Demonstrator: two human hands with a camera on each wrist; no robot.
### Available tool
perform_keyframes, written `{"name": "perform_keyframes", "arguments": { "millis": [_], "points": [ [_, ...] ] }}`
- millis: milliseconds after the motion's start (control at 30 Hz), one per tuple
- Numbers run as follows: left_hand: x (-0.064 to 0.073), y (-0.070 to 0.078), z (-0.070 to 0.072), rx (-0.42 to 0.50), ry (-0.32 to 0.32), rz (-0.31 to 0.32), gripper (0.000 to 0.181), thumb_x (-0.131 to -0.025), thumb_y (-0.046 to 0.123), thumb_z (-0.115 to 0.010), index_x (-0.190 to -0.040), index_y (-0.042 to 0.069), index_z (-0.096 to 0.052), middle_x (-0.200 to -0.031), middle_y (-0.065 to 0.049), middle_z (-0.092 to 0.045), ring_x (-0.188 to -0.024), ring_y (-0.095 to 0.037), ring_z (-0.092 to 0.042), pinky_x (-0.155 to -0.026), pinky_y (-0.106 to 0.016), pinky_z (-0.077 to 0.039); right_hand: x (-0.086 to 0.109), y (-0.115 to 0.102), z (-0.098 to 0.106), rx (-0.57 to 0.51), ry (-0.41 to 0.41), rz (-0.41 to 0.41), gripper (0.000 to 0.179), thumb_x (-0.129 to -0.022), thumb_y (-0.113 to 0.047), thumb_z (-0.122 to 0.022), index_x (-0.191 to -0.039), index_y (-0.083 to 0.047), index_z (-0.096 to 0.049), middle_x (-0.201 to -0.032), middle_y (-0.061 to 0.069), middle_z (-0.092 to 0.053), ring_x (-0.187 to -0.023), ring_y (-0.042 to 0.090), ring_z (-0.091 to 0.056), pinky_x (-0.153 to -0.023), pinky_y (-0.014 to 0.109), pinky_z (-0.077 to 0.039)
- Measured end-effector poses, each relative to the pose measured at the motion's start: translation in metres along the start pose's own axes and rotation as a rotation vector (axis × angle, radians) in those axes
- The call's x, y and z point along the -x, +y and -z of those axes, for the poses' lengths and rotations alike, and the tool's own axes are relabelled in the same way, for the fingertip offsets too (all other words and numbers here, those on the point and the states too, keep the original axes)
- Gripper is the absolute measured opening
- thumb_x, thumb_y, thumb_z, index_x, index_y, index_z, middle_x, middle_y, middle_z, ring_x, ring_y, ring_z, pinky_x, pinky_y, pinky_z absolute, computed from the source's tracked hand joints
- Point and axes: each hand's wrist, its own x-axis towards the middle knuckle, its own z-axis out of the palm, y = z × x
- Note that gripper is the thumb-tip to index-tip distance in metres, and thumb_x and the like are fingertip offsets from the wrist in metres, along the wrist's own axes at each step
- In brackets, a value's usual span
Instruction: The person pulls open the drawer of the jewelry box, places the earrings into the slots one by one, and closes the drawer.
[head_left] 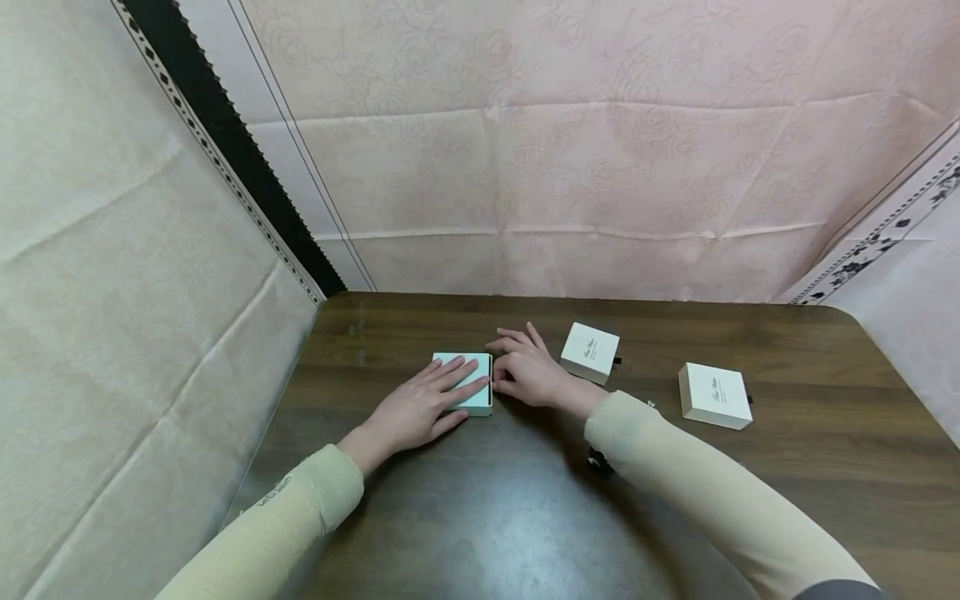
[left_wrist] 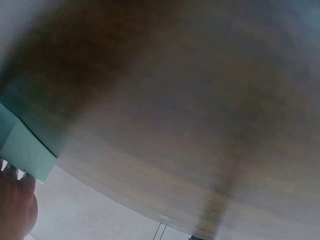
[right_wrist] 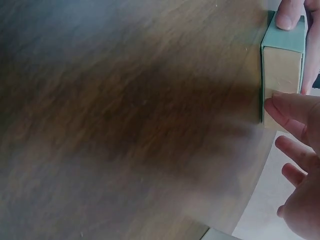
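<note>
A mint-green drawer-style box (head_left: 478,403) lies on the table, its cream end facing right. My left hand (head_left: 416,410) rests on its top with fingers spread and straight. At the cream end, the thumb and index finger of my right hand (head_left: 531,373) come together in a pinch, the other fingers raised. The right wrist view shows those fingertips against the cream end (right_wrist: 282,70); any tab between them is hidden. In the left wrist view the mint-green box (left_wrist: 30,150) shows at the left edge, with a hand (left_wrist: 16,207) beside it.
Two white boxes with dark print and small black tabs lie to the right: one box (head_left: 590,352) just beyond my right wrist, another box (head_left: 716,395) farther right. The brown wooden table (head_left: 480,517) meets pale patterned cloth (head_left: 562,183) at its back edge.
</note>
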Motion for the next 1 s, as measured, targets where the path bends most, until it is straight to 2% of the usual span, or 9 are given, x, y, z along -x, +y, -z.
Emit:
{"name": "perform_keyframes", "arguments": {
  "millis": [533,767,1000],
  "points": [
    [0.001,0.0,-0.001,-0.01,-0.013,0.004,0.064,-0.111,0.038,-0.06,-0.169,0.025,-0.036,-0.174,-0.009,-0.033,-0.161,-0.027,-0.03,-0.13,-0.052,-0.025,-0.002,-0.002,-0.003,-0.023,-0.001,-0.027,0.022,-0.099,-0.02,-0.079,-0.079,-0.018,-0.074,-0.152,0.015,-0.06,-0.157,0.04,-0.033,-0.126,0.074,-0.009],
    [0.001,0.0,0.002,0.005,-0.044,0.017,0.065,-0.111,0.038,-0.06,-0.169,0.026,-0.034,-0.174,-0.008,-0.031,-0.161,-0.027,-0.029,-0.13,-0.052,-0.024,0.007,0.002,0.001,-0.018,0.034,-0.005,0.016,-0.098,-0.026,-0.081,-0.085,-0.02,-0.075,-0.151,0.015,-0.061,-0.156,0.041,-0.035,-0.125,0.075,-0.01],
    [0.0,0.0,0.005,0.002,-0.053,0.014,0.064,-0.111,0.038,-0.06,-0.169,0.025,-0.035,-0.174,-0.01,-0.032,-0.16,-0.029,-0.032,-0.129,-0.052,-0.027,0.021,0.005,0.012,-0.027,0.068,0.016,0.011,-0.095,-0.024,-0.084,-0.091,-0.017,-0.077,-0.15,0.017,-0.061,-0.155,0.043,-0.036,-0.125,0.076,-0.011]
  ]
}}
